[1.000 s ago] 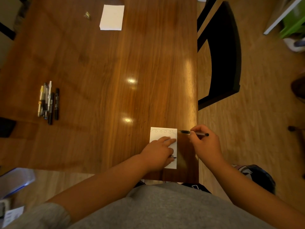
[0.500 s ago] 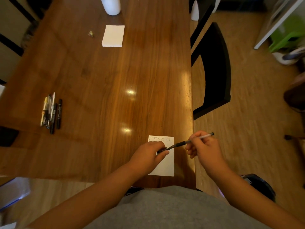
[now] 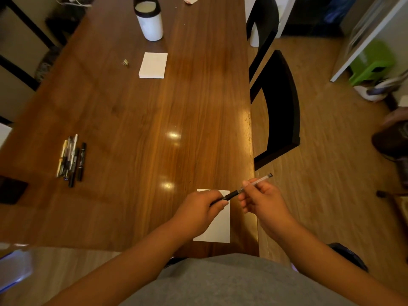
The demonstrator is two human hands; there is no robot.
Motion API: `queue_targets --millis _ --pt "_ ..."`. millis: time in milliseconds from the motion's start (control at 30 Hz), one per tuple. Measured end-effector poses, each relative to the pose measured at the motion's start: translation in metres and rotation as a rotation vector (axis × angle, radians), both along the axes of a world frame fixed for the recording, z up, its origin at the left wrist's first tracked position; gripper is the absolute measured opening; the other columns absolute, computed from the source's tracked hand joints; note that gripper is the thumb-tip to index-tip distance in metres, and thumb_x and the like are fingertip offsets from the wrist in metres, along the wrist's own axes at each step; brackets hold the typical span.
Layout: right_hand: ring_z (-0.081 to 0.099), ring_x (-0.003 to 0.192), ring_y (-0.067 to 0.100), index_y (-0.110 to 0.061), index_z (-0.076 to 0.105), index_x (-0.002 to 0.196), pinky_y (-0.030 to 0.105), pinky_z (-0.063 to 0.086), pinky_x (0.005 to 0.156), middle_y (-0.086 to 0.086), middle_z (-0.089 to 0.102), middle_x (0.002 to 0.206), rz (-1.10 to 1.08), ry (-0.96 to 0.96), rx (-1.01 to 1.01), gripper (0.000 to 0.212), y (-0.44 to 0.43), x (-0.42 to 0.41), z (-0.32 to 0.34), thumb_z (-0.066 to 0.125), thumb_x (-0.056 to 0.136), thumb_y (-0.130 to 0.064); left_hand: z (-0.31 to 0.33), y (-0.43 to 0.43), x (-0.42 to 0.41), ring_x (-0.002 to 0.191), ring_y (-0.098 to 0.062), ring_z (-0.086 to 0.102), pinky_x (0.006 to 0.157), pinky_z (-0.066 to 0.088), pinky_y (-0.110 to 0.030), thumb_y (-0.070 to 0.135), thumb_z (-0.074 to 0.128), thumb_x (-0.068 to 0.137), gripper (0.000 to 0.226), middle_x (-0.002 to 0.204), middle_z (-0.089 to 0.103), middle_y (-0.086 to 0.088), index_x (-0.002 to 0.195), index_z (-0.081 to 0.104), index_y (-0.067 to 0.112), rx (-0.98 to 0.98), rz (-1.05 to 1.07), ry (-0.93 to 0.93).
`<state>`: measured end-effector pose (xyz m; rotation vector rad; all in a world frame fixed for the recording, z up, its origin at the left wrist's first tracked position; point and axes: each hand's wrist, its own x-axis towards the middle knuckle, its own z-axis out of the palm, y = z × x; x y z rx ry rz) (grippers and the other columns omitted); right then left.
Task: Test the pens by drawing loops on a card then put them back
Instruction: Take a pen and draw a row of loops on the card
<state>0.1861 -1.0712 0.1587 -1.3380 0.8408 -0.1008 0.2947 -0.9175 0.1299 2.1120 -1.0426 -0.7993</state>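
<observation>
Lifting off the card at 6 o'clock, your left hand now curls round the pen at its dark end, right hand pinches the barrel: test looks done, pen pile at 9 o'clock next.

Grey shirt fills the bottom of the view: plain cloth, one flat shade, no print showing, with soft shallow folds running across the front and a rounded upper edge. Two bare arms come out from either side of it. The left forearm is uncovered right down to the frame's lower edge, the right forearm likewise, and any sleeves are out of sight on both. At the ends, the left grip and the right grip are bare too, with short nails visible on a thumb and a forefinger.
</observation>
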Motion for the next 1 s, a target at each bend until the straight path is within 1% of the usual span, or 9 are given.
queue_targets --millis 133,367,467,567,633,700,767,867,1000 --pt "0.061 0.060 0.016 -0.006 0.063 0.088 0.025 0.051 0.055 0.006 0.065 0.068 0.008 -0.017 0.055 0.023 -0.003 0.008 0.004 0.051 0.100 -0.023 0.012 -0.002 0.010 0.076 -0.003 0.062 0.070 0.050 -0.026 0.033 0.053 0.098 0.016 0.083 0.070 0.009 0.088 0.066 0.030 0.000 0.040 0.287" --pt "0.056 0.055 0.010 -0.013 0.061 0.081 0.022 0.048 0.053 0.001 0.060 0.062 0.030 -0.007 0.141 0.024 -0.006 0.022 -0.001 0.052 0.099 -0.025 0.024 -0.005 0.020 0.076 -0.014 0.071 0.071 0.056 -0.022 0.026 0.046 0.102 0.027 0.079 0.073 -0.003 0.088 0.065 0.012 0.015 0.120 0.757" --pt "0.054 0.053 0.006 -0.014 0.061 0.079 0.018 0.047 0.050 -0.004 0.058 0.058 0.119 0.045 0.031 0.025 0.004 0.026 -0.014 0.056 0.098 -0.029 0.015 -0.007 0.011 0.079 -0.014 0.069 0.075 0.055 -0.029 0.026 0.042 0.103 0.030 0.083 0.072 -0.005 0.093 0.064 0.009 -0.001 0.183 0.808" --pt "0.057 0.055 0.008 -0.012 0.059 0.078 0.025 0.049 0.053 0.002 0.062 0.063 0.215 0.117 -0.181 0.029 0.010 0.041 -0.036 0.055 0.098 -0.033 -0.006 -0.009 0.006 0.090 -0.011 0.066 0.083 0.054 -0.036 0.033 0.043 0.102 0.028 0.097 0.071 0.000 0.106 0.065 0.016 0.024 0.258 0.584" --pt "0.063 0.065 0.015 -0.015 0.059 0.082 0.033 0.051 0.058 0.007 0.066 0.075 0.210 0.179 -0.296 0.027 0.003 0.057 -0.051 0.052 0.098 -0.036 -0.022 -0.002 0.005 0.101 -0.008 0.060 0.087 0.052 -0.033 0.045 0.047 0.098 0.030 0.112 0.066 0.006 0.117 0.061 0.025 0.128 0.226 0.295" --pt "0.063 0.068 0.015 -0.025 0.056 0.083 0.027 0.047 0.053 0.001 0.064 0.077 0.303 0.280 -0.456 0.020 -0.010 0.071 -0.069 0.052 0.098 -0.039 -0.042 0.012 0.000 0.118 -0.010 0.050 0.095 0.045 -0.029 0.050 0.049 0.095 0.038 0.132 0.056 0.007 0.127 0.054 0.030 0.264 0.115 -0.050" --pt "0.061 0.065 0.011 -0.031 0.053 0.086 0.022 0.041 0.049 -0.005 0.061 0.076 0.434 0.387 -0.591 0.014 -0.026 0.083 -0.084 0.056 0.096 -0.040 -0.059 0.025 -0.008 0.132 -0.016 0.040 0.104 0.039 -0.033 0.050 0.049 0.095 0.044 0.147 0.043 0.004 0.136 0.048 0.032 0.348 -0.018 -0.260" --pt "0.060 0.063 0.012 -0.030 0.053 0.083 0.022 0.039 0.048 -0.005 0.060 0.074 0.528 0.470 -0.737 0.017 -0.047 0.104 -0.101 0.062 0.091 -0.042 -0.077 0.035 -0.017 0.140 -0.023 0.028 0.111 0.031 -0.040 0.048 0.050 0.095 0.053 0.156 0.029 -0.001 0.143 0.038 0.030 0.447 -0.095 -0.383" --pt "0.057 0.060 0.013 -0.029 0.051 0.072 0.022 0.033 0.046 -0.003 0.060 0.069 0.563 0.490 -0.848 0.026 -0.059 0.116 -0.115 0.063 0.091 -0.042 -0.088 0.040 -0.026 0.141 -0.026 0.027 0.111 0.030 -0.042 0.047 0.057 0.092 0.061 0.156 0.026 -0.006 0.144 0.032 0.026 0.502 -0.053 -0.421"
